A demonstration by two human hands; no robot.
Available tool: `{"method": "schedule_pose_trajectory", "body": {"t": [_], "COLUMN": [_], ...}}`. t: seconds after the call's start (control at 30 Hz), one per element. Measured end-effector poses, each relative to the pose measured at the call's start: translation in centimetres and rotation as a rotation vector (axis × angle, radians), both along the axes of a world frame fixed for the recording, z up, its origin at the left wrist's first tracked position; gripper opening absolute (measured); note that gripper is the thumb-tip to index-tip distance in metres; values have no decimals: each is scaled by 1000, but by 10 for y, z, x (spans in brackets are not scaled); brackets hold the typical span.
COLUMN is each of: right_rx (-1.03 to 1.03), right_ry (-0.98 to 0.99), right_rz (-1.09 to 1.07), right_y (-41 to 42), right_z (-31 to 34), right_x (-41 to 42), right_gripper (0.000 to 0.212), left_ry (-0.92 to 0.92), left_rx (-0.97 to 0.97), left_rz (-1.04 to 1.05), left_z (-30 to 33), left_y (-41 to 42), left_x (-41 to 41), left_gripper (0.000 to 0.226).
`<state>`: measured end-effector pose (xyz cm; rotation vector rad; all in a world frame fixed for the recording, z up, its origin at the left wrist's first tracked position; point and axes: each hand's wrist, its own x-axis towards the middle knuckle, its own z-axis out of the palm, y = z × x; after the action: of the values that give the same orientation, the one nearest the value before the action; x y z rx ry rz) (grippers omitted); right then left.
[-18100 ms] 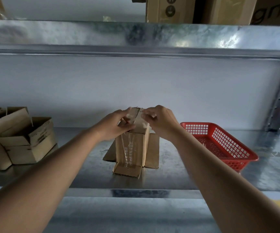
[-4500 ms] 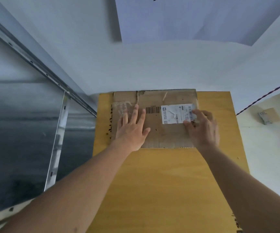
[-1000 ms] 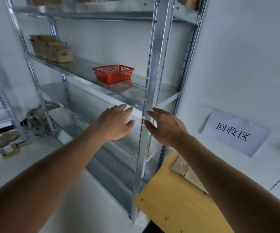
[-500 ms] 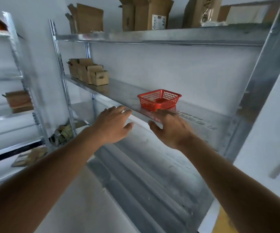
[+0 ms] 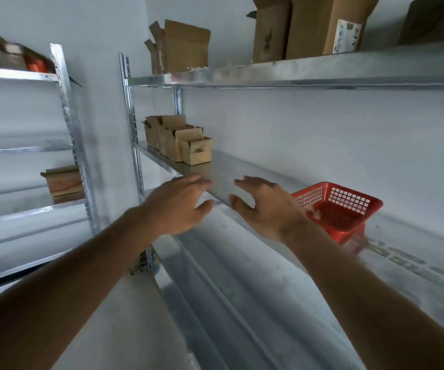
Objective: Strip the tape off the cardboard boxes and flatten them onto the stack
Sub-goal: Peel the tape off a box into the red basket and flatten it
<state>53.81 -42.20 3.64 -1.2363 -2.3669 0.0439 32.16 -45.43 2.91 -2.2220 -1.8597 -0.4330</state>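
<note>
From the head camera, both bare arms reach forward toward a metal shelf rack (image 5: 282, 73) set against a pale wall. The left hand (image 5: 174, 205) hangs in the air in front of the middle shelf (image 5: 223, 172), palm down, fingers straight and close together, thumb out to the side, holding nothing. The right hand (image 5: 267, 206) is just beside it, a small gap between the two, with fingers spread and slightly bent and the thumb pointing toward the left hand; it too holds nothing. Neither hand plainly touches the shelf edge. The small cardboard boxes (image 5: 180, 141), flaps up, sit in a tight cluster at the far left end of the middle shelf, well apart from the hands. A red plastic basket (image 5: 340, 206) stands on the same shelf to the right, just behind the right wrist. On the top shelf stand larger cardboard boxes (image 5: 314, 25), one with a white label, and another open box (image 5: 180, 46) further left. A second rack (image 5: 63, 108) stands to the left, with a flat bundle of cardboard (image 5: 63, 181) on one of its shelves and some blurred items on its top level.
</note>
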Motion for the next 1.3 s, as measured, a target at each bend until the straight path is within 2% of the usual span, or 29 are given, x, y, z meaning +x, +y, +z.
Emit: {"method": "schedule_pose_trajectory", "body": {"t": [0.13,0.27,0.37,0.5,0.63,0.8,1.1,1.3], "right_rx": [-25,-38,-43,-47,-24,-35,-24,76], "right_ry": [-1,-28,-69,-84,-66,-74,-75,-95], "right_rz": [29,31,21,5,-84,-164,-319,-294], "right_y": [75,139,183,236,291,351,439,485], "right_z": [0,0,-3,-8,-16,-23,-35,-31], "right_x": [-47,-97,-138,-189,-241,-302,-350,-372], "right_gripper": [54,45,54,49,55,52,51,60], "left_ry": [-25,-42,-75,-73,-74,-98,-107,-147], "left_rx": [2,-7,14,30,21,-42,-125,-64], "left_rz": [45,74,74,21,-77,-188,-335,-410], "left_z": [-2,-7,-12,-19,-27,-40,-64,-69], "left_y": [68,129,172,236,307,389,497,534], "left_x": [-47,-98,-138,-192,-249,-307,-343,-355], "left_gripper": [60,62,58,51,54,58,60,43]}}
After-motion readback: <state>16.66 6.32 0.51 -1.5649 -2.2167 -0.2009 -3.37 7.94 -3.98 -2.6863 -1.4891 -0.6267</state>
